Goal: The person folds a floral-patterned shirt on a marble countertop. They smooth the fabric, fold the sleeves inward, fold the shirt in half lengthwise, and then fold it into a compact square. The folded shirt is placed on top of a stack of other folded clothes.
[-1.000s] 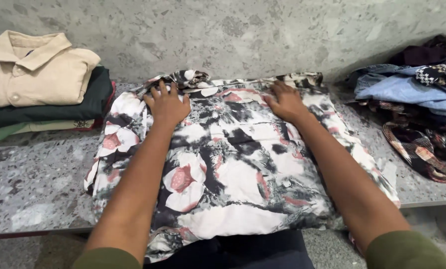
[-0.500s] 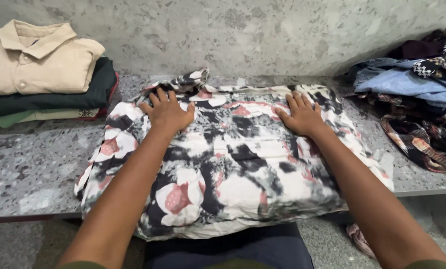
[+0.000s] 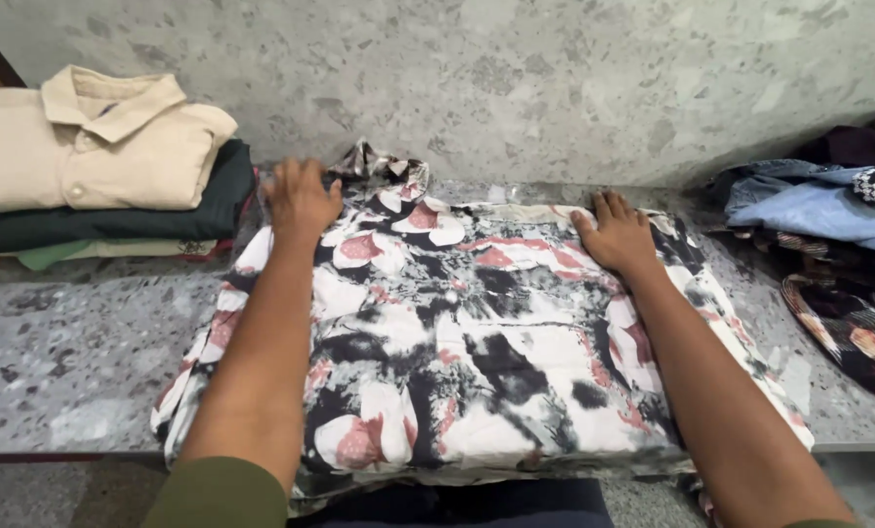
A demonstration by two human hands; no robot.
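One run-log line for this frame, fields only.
left hand: flat on floral shirt, far left | right hand: flat, far right | shirt: spread on stone counter | folded stack: left

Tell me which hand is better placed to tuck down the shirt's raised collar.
Left. The left hand lies flat right beside the bunched collar of the floral shirt; the right hand presses the far side.

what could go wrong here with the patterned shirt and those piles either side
The floral shirt hangs over the front edge of the stone ledge, so it may slide off if pulled. The left hand sits close to the folded stack and might nudge it. The right hand presses flat; the loose heap on the right could get mixed in.
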